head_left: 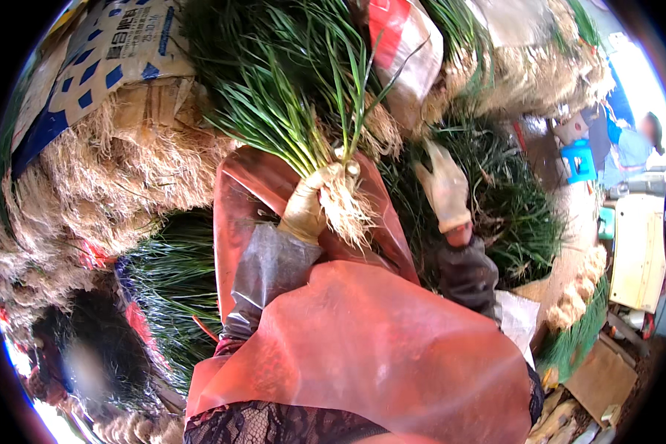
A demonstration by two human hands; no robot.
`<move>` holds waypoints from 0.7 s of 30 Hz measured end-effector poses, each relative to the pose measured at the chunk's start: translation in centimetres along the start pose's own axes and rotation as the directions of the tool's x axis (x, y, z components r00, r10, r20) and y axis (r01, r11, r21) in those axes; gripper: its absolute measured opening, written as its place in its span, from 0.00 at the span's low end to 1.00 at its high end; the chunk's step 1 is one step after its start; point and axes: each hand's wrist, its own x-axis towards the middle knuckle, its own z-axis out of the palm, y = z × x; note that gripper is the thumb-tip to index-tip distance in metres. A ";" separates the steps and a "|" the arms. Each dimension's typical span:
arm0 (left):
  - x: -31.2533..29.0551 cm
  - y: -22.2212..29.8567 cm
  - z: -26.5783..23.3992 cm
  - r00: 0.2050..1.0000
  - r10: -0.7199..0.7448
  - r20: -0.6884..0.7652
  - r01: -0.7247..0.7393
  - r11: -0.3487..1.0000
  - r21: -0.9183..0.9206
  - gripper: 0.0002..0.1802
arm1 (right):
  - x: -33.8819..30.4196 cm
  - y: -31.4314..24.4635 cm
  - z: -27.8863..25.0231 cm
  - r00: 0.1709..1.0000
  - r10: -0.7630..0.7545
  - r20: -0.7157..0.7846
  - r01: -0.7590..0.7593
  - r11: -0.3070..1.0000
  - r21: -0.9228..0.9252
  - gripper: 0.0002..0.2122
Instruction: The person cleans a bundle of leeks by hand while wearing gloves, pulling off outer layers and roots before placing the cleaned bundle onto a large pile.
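My left hand [308, 198], in a pale glove, is closed around the base of a bunch of rooted, onion-like greens [292, 122]. It holds them over my lap. Their long narrow leaves fan up and away from me, and the pale stringy roots [345, 209] hang to the right of my fist. To the right my right hand [445, 189], also gloved, is stretched out over a pile of loose greens [522, 229]. Its thumb stands apart from the fingers, and I see nothing in it. A red waterproof apron [362, 311] covers my lap and knees.
Stacked bundles with roots outward [118, 155] rise at the left under a printed woven sack [118, 44]. More root-ended bundles [525, 78] lie at the far right. Beyond the pile are a blue plastic stool [579, 160] and another person [633, 144]. Cardboard [603, 377] lies lower right.
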 end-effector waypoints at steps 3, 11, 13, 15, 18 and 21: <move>-1.2 0.5 0.6 1.000 0.024 -0.009 -0.024 1.000 -0.008 0.16 | 4.2 -7.0 -1.3 0.960 -0.232 -0.154 0.270 0.910 0.315 0.34; -0.4 0.6 -0.3 0.996 -0.068 -0.060 0.073 0.994 0.082 0.14 | 4.2 -8.9 1.4 0.938 -0.328 -0.111 0.344 0.917 0.201 0.33; -0.7 0.7 0.0 0.998 -0.031 -0.057 0.039 0.990 0.135 0.14 | 4.3 -8.9 0.7 0.940 -0.329 -0.093 0.338 0.933 0.123 0.27; -0.7 0.6 -0.6 0.996 -0.070 -0.063 0.079 0.985 0.155 0.16 | 5.3 -9.0 0.3 0.924 -0.336 -0.182 0.358 0.927 0.109 0.24; -0.4 0.7 -0.7 0.991 -0.090 -0.101 0.109 0.975 0.195 0.16 | 6.4 -8.9 -0.3 0.944 -0.215 -0.252 0.285 0.913 0.292 0.22; 0.0 0.1 0.3 0.972 0.045 -0.231 0.035 0.943 0.330 0.09 | 5.5 -8.4 2.1 0.951 0.011 -0.309 0.188 0.773 0.605 0.17</move>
